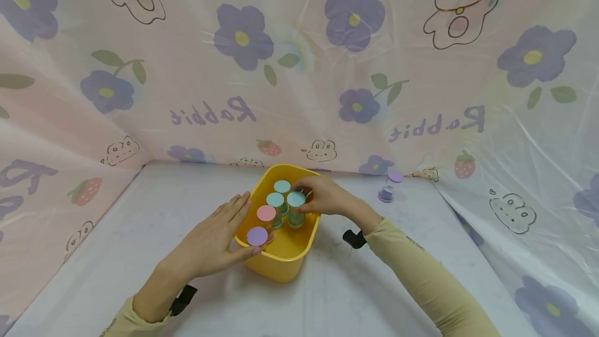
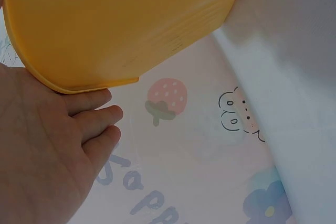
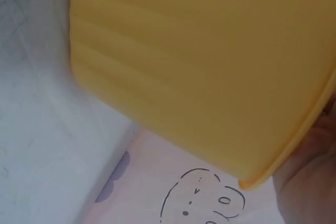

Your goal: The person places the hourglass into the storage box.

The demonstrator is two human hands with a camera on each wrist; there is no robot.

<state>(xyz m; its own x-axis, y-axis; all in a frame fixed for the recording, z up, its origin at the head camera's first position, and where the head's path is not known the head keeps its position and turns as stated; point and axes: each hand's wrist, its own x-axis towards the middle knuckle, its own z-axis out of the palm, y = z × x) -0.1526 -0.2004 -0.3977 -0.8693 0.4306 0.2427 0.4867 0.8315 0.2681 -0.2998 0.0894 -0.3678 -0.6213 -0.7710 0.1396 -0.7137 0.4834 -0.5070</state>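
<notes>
Left hand (image 1: 212,243) lay flat, fingers straight, against yellow bin (image 1: 285,264) — right hand (image 1: 323,196) pinched a teal-lidded jar (image 1: 296,207) inside it.

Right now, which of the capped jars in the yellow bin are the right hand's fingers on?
The teal-capped jar on the bin's right side, beside the right hand. The other two teal-capped jars stand further left; the pink-capped and purple-capped jars stand nearer the left hand.

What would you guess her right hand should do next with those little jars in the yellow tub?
Probably lift out the teal-lidded jar: the right hand already curls round it inside the yellow tub, while the left hand lies flat against the tub's side, steadying it.
</notes>
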